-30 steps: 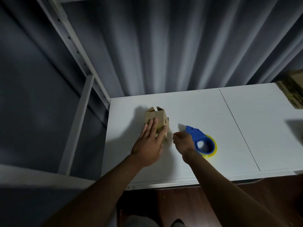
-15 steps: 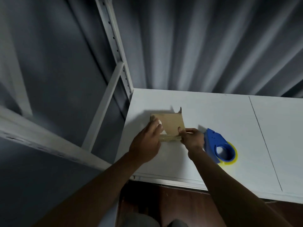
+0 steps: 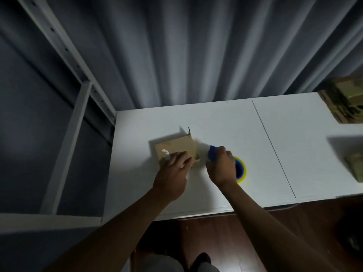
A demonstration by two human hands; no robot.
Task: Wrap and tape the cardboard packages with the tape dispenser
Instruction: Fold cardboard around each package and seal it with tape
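At the middle of the frame a small cardboard box [image 3: 175, 150] sits on the white table [image 3: 216, 118], one flap standing up at its far right corner; its inside is not visible. The left hand [image 3: 172, 171] rests on the box top with fingers straight. Just right, the right hand [image 3: 221, 166] grasps the blue dispenser [image 3: 213, 153], its yellow tape roll [image 3: 242, 169] touching the table. More cardboard packages [image 3: 345, 103] lie at the right edge.

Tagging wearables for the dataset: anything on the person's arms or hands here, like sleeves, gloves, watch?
Nothing worn is visible. Both forearms are bare up to the frame edge, with no sleeves in view. The left hand and right hand have no gloves, and no watch, band or ring can be made out, though the light is dim.
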